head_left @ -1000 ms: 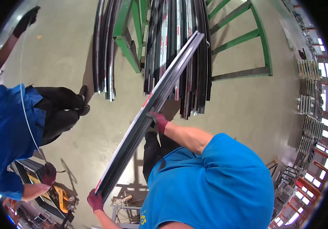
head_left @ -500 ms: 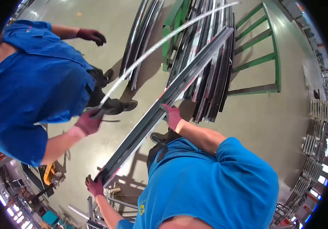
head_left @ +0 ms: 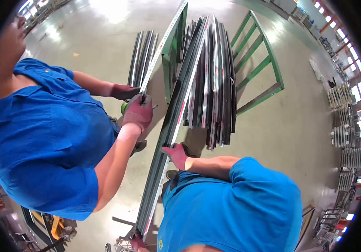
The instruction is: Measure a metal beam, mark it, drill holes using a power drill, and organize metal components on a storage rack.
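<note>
A long dark metal profile (head_left: 173,119) with a pale strip along one side slants across the view, from the lower middle up to the far pile. My left hand (head_left: 136,243), in a dark red glove, is closed around its near end. Partway up, my right hand (head_left: 176,156) grips the profile's right edge, thumb on top and fingers hidden beneath. To my left a co-worker in blue holds a green tape measure (head_left: 124,107) with both gloved hands (head_left: 138,111). Its white blade (head_left: 163,44) runs out toward the upper middle, left of the profile.
Beyond the profile lies a pile of similar profiles (head_left: 214,84) between a green metal stand (head_left: 174,63) and a green ladder-like frame (head_left: 268,54). A smaller bundle (head_left: 137,59) lies farther left. Along the right stand stacked metal parts (head_left: 344,126). Yellow equipment (head_left: 57,227) sits lower left.
The profile has swung to a steeper angle in my view, and my hands have moved lower with it. The co-worker's free hand has come to the tape measure, and the blade now points more straight ahead.
</note>
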The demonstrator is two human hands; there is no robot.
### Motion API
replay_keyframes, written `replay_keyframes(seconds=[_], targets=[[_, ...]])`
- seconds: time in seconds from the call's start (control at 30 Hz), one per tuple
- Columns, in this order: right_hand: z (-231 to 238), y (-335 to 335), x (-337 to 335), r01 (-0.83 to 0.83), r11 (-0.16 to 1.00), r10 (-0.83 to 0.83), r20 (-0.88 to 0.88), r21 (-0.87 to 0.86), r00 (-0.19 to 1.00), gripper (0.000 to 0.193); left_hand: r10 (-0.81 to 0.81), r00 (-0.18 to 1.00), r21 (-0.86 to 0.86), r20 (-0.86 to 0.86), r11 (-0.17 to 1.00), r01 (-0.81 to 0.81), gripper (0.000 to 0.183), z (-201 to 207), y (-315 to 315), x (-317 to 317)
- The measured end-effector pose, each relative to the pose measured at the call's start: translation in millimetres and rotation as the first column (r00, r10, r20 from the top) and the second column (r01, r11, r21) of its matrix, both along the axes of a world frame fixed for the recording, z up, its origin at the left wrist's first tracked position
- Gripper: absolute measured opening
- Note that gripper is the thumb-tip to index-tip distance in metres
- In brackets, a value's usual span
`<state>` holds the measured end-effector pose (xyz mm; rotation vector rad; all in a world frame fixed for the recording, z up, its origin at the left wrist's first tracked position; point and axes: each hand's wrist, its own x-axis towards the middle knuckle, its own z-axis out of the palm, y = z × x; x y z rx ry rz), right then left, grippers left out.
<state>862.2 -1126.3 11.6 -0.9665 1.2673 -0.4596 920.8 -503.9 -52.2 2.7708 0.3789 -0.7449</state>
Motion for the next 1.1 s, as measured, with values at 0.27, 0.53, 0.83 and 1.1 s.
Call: replay_keyframes(seconds=[0.27,0.53,0.83,1.1], targets=[[14.7,32.9,7.1,-0.108,0.993,0.111,0.102,-0.036,0.989,0.034,-0.244,0.958,0.172,0.149,0.961,0.218,0.062,-59.2,49.2,-52.0],[8.6,11.2,19.6,-0.170,0.985,0.166,0.289,-0.011,0.943,0.035,0.351,0.895,-0.383,0.276,0.894,-0.232,0.082,-20.9,-25.5,-78.2],[-51.6,-23.7,76.6,-0.170,0.954,0.056,0.414,0.245,0.909,0.032,0.371,0.825,-0.421,0.426,0.889,-0.183,0.077,-23.4,12.2,-50.2],[-41.2,-17.9,89.6,-0.288,0.880,-0.006,0.615,0.378,0.789,0.024,0.400,0.725,-0.538,0.560,0.842,-0.048,0.102,-65.4,50.3,-73.8]])
